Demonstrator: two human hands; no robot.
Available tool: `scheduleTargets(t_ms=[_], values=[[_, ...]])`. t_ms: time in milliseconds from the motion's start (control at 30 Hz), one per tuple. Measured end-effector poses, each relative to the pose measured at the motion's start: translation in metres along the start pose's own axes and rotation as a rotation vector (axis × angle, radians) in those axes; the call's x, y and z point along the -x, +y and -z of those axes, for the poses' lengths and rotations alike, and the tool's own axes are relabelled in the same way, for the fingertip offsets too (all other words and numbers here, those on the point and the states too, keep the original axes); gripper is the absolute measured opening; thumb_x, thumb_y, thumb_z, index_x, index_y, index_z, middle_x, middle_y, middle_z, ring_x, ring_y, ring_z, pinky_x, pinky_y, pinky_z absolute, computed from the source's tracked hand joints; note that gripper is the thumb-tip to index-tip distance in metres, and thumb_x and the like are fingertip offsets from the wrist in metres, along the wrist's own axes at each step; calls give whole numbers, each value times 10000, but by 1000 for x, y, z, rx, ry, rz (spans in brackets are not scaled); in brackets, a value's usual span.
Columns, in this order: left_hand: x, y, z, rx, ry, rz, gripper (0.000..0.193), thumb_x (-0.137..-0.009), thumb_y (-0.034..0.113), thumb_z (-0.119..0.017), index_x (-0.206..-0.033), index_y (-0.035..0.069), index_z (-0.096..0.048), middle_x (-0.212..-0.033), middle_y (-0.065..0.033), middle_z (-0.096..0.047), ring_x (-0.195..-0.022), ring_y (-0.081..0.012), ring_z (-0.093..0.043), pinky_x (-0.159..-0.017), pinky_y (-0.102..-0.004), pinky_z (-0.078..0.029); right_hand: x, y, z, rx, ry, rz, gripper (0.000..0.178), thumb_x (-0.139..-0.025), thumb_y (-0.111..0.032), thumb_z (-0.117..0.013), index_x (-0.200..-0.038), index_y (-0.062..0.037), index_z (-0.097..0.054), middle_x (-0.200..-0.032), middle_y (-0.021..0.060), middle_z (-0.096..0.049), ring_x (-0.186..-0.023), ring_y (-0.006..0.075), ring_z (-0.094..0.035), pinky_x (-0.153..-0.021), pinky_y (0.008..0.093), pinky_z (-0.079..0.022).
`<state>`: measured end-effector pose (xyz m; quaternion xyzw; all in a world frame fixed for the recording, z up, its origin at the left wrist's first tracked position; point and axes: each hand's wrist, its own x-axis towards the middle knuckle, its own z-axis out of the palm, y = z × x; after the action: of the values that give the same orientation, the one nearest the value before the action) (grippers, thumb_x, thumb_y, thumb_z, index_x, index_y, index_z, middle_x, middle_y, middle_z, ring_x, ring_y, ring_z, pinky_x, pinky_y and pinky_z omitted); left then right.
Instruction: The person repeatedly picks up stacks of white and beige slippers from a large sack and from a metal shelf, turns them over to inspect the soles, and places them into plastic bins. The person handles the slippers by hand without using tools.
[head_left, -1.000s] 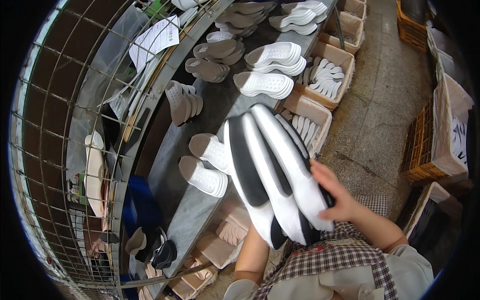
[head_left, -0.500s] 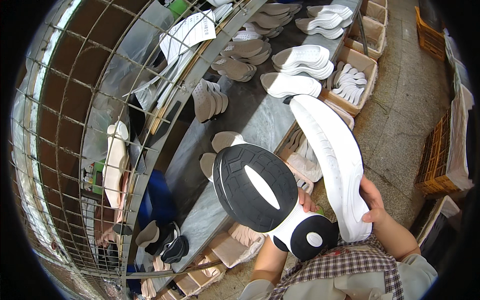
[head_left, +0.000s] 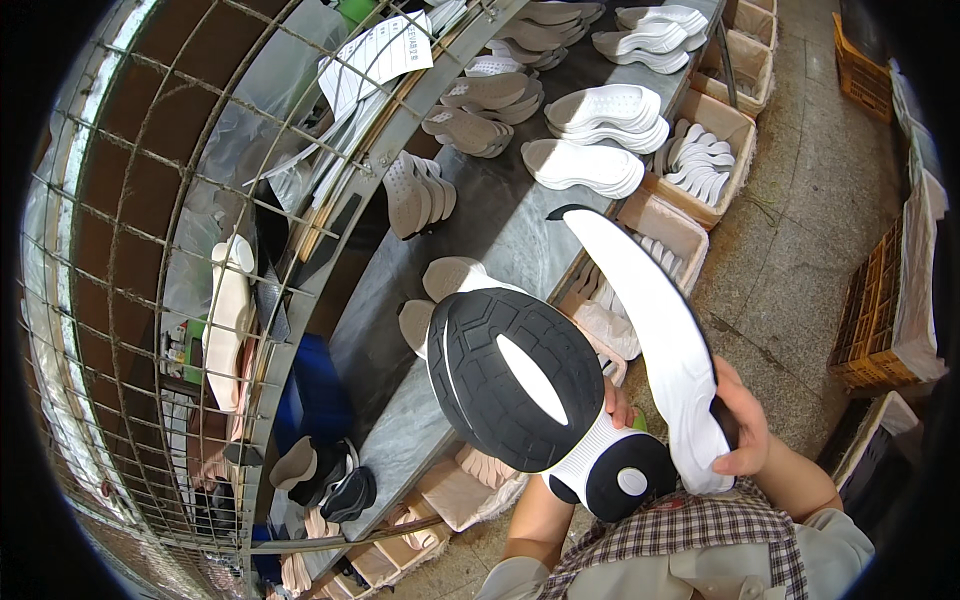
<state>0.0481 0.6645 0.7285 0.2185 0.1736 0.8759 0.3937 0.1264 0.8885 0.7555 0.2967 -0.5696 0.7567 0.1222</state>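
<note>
Workshop aisle: grey slab workbench point(head_left: 375, 385), wire-mesh rack point(head_left: 378, 160) along its left, concrete floor point(head_left: 785, 250) to the right. Left hand point(head_left: 617, 405) grasping black-treaded shoe sole point(head_left: 520, 430), fingers round the narrow waist, palm hidden; can't tell if another sole is nested behind. Right hand point(head_left: 745, 420) pinching white shoe sole point(head_left: 657, 335) at its near end, thumb one side, fingers other. Both soles held up in front of the plaid apron point(head_left: 700, 525), near the bench edge. Handling, judged: light, springy foam; bends, not fragile; tread grippy, white sidewall smoother and may slip or scuff. Best hold: waist or heel edges. Bench bears white midsole stacks point(head_left: 583, 168), partly sunlit, others shaded. Lined crate point(head_left: 742, 155) of white pieces beside bench; orange crate point(head_left: 870, 310) across aisle.
</note>
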Motion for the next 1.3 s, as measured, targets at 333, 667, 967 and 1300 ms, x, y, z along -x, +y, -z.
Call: scheduleTargets(t_ms=[333, 667, 967, 1300], values=[[-2, 2, 4, -25, -6, 28, 431, -880, 371, -567, -1068, -13, -516, -967, -146, -602, -909, -293, -582, -810, -383, -474, -26, -37, -53, 943, -233, 96, 674, -623, -457, -728, -1208, -162, -576, -1363, 35, -441, -1102, 369, -475, -776, 458, -431], [-1, 8, 5, -78, 73, 10, 448, -888, 323, -562, -1171, -14, -478, -1054, -140, -589, -968, -263, -568, -860, -366, -453, -25, -33, -59, 982, -250, 209, 727, -585, -512, -743, -1172, -120, -573, -1307, 101, -466, -1024, 418, -497, -734, 489, -427], [-7, 15, -21, -445, 672, -40, 485, -895, 281, -557, -1264, -15, -444, -1132, -134, -577, -1021, -236, -556, -904, -351, -435, -23, 27, -21, 441, 1, -54, 951, -617, -404, -676, -1408, -17, -317, -1438, 197, -338, -1299, 349, -348, -1068, 466, -261], [6, 63, -50, -407, 694, -171, 825, -851, 205, -620, -1470, 108, -83, -1390, -167, -365, -1265, -284, -400, -1029, -425, -372, -85, 90, -25, -1054, 161, -820, 748, -689, -214, -464, -1395, -10, -322, -1341, 209, -463, -1173, 316, -524, -1035, 409, -400]])
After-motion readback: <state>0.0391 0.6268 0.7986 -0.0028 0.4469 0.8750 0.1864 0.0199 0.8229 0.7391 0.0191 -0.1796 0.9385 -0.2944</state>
